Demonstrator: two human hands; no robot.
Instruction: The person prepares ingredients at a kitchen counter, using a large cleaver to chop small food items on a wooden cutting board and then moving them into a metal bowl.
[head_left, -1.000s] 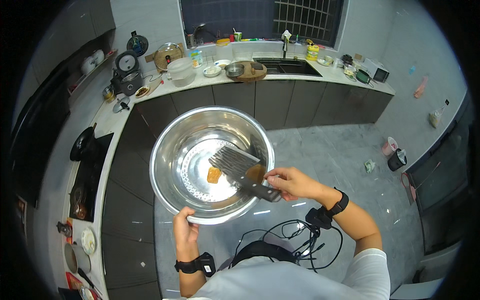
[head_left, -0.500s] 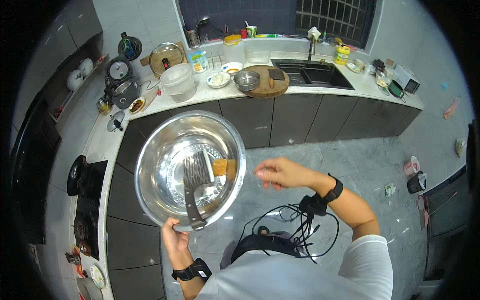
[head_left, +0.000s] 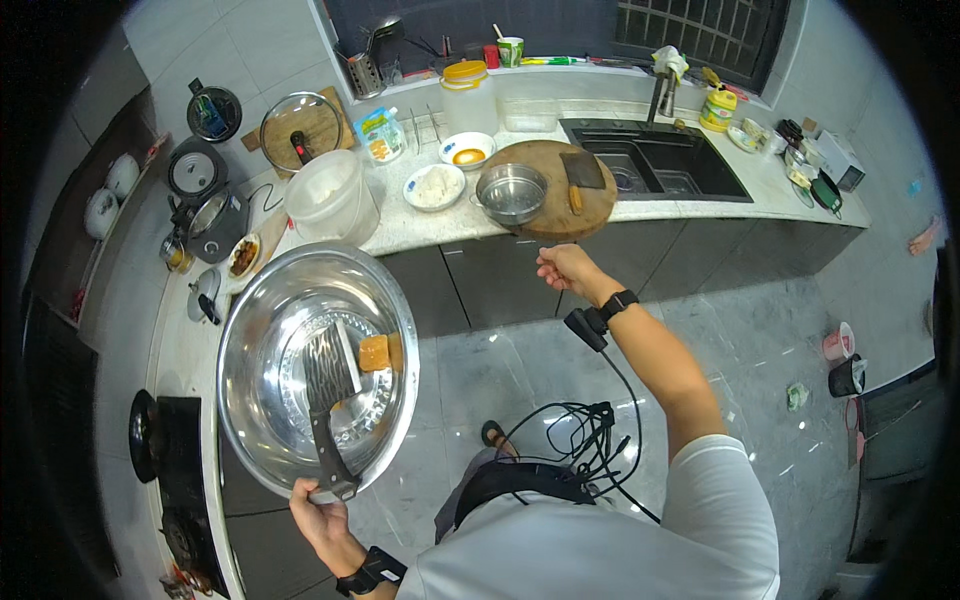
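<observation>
My left hand (head_left: 322,522) grips the near rim of a large stainless steel basin (head_left: 245,400), which is held tilted above the floor and counter edge. Inside lies a broad-bladed kitchen knife (head_left: 325,420), its dark handle reaching over the rim beside my left fingers. A whitish strip (head_left: 348,357) runs along the blade, and an orange-brown block (head_left: 374,353) sits to its right. My right hand (head_left: 568,270) is empty, fingers loosely bent and apart, just in front of the counter below a round wooden chopping board (head_left: 545,215).
On the board are a steel bowl (head_left: 512,205) and a cleaver (head_left: 582,170). Left of it stand a plate of white food (head_left: 434,187), a bowl with yellow liquid (head_left: 468,150) and a plastic tub (head_left: 330,200). The sink (head_left: 690,180) lies right. Black cables (head_left: 590,440) hang by my waist.
I have come closer to the counter. The basin has shifted left in view with my left hand still on its rim. My right hand has moved up and forward toward the chopping board.
</observation>
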